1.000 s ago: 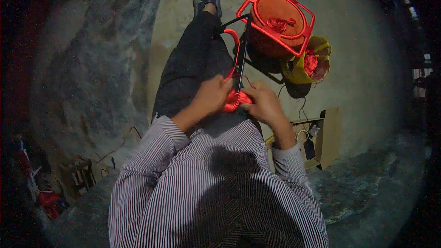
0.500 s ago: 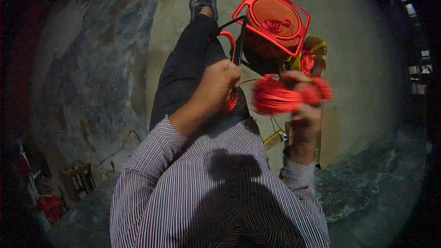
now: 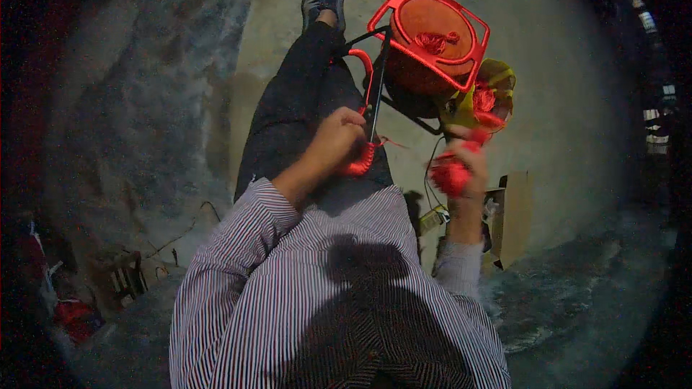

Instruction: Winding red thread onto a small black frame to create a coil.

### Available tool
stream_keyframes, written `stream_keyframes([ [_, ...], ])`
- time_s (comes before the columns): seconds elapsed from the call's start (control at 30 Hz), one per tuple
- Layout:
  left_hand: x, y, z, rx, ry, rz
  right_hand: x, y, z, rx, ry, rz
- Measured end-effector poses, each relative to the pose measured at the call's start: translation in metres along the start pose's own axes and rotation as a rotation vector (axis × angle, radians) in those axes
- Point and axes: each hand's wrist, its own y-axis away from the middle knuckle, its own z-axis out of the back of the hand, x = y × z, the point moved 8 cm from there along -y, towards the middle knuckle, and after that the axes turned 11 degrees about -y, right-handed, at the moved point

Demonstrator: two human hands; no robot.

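My left hand (image 3: pixel 339 142) is closed around a thin black metal frame (image 3: pixel 380 72) that leans over my lap. Bright red cord (image 3: pixel 360 164) is wound in tight turns on the frame just below that hand, and a short loose strand sticks out to its right. Another red-wrapped curved part (image 3: pixel 367 65) shows farther up. To the right, my right hand (image 3: pixel 470 166) grips a thick bundle of red cord (image 3: pixel 450 175); both are blurred by motion. The left fingertips are partly hidden.
Beyond my hands stands a red stool (image 3: pixel 476 65) with a small cord bundle (image 3: pixel 432 42) on its round top. Beside it lies a yellow bag (image 3: pixel 501 75) holding red cord. A cardboard box (image 3: pixel 515 216) and a yellow packet (image 3: pixel 434 217) are at right. My outstretched legs (image 3: pixel 288 101) lie at left.
My right hand with the cord bundle has swung and turned, so the bundle now shows end-on and farther from the frame. My left hand has shifted slightly downward, still on the frame.
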Motion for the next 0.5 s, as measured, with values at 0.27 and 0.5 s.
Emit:
stream_keyframes([
  [0.27, 0.021, 0.010, -0.032, 0.365, 0.266, 0.076, -0.054, 0.001, -0.059, 0.247, 0.241, -0.358],
  [0.5, 0.002, 0.015, -0.040, 0.357, 0.367, 0.274, 0.002, 0.022, -0.043, 0.210, 0.352, -0.228],
])
